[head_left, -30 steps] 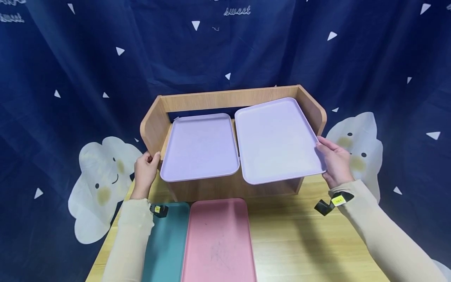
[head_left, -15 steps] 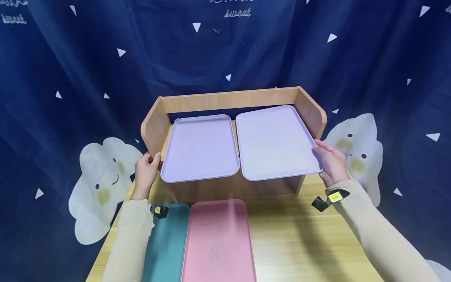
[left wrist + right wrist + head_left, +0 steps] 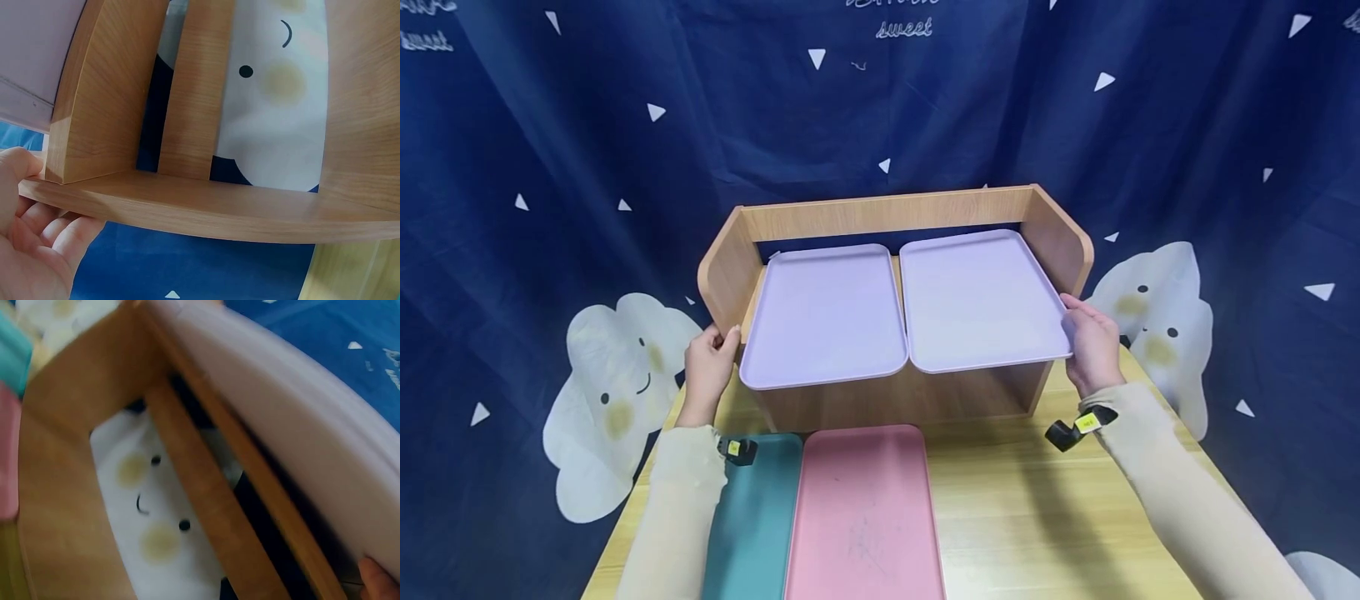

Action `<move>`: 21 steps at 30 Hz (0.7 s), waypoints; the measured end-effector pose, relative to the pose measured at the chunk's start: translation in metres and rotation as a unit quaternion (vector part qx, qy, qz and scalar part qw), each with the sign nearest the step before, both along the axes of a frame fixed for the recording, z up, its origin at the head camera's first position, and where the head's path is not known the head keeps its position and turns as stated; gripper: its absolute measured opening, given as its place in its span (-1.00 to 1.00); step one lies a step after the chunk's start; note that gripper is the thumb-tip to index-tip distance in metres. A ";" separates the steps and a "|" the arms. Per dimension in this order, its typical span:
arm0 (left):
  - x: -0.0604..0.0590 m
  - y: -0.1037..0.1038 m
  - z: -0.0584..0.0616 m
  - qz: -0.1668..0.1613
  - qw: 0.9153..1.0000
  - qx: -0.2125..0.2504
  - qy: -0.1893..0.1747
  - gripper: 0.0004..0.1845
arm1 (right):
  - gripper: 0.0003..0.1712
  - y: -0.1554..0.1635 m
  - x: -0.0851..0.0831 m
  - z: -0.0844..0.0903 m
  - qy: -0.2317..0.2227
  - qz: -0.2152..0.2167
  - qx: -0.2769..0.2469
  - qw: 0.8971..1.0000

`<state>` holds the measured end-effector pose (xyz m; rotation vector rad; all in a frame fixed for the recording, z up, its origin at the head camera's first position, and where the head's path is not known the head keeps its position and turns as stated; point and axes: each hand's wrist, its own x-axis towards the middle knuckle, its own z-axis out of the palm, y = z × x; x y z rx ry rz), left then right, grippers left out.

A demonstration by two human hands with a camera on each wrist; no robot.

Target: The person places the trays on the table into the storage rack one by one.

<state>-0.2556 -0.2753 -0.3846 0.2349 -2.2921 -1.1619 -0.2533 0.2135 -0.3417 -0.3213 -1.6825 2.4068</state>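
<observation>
Head view overhead; wrist views close, all sharing the wooden shelf [image 3: 895,217]

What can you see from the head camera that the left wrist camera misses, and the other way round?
Only the head view shows both lilac trays, the left tray and the right tray, lying side by side on the shelf, the right hand holding the right tray's edge, and the pink tray and teal tray on the table.

Only the left wrist view shows the shelf's underside, with its wooden slat.

Both show the left hand gripping the wooden shelf.
</observation>
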 end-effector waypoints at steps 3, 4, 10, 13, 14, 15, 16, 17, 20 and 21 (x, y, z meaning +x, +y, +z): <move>0.000 0.000 0.000 -0.001 1.000 0.002 0.000 -0.70 | -0.47 -0.003 -0.002 -0.002 -0.006 -0.021 0.041 0.999; 0.000 0.000 0.000 -0.001 1.000 0.004 -0.001 -0.70 | -0.48 -0.004 -0.003 -0.003 -0.007 -0.024 0.061 0.998; 0.000 0.001 -0.001 0.000 1.000 0.006 -0.001 -0.69 | -0.46 -0.004 -0.002 -0.010 0.007 -0.016 0.194 0.981; -0.001 0.001 -0.001 -0.001 1.000 -0.001 -0.001 -0.68 | -0.44 -0.004 -0.001 -0.012 0.014 0.000 0.217 0.976; -0.001 0.001 -0.001 0.000 1.000 -0.001 -0.001 -0.68 | -0.44 -0.003 -0.001 -0.012 0.017 0.004 0.222 0.975; -0.001 0.001 -0.001 0.003 1.000 -0.002 -0.002 -0.68 | -0.43 -0.002 -0.001 -0.013 0.020 0.009 0.229 0.973; -0.002 0.001 -0.002 0.005 1.000 -0.003 -0.003 -0.68 | -0.43 -0.002 -0.001 -0.013 0.024 0.015 0.240 0.970; -0.002 0.001 -0.002 0.006 1.000 -0.002 -0.004 -0.68 | -0.42 -0.001 -0.001 -0.014 0.028 0.021 0.254 0.967; -0.003 0.000 -0.003 0.010 1.000 0.001 -0.005 -0.69 | -0.41 0.001 -0.001 -0.015 0.048 0.036 0.301 0.952; -0.003 0.000 -0.003 0.010 1.000 0.002 -0.005 -0.69 | -0.40 0.003 -0.001 -0.015 0.054 0.043 0.317 0.946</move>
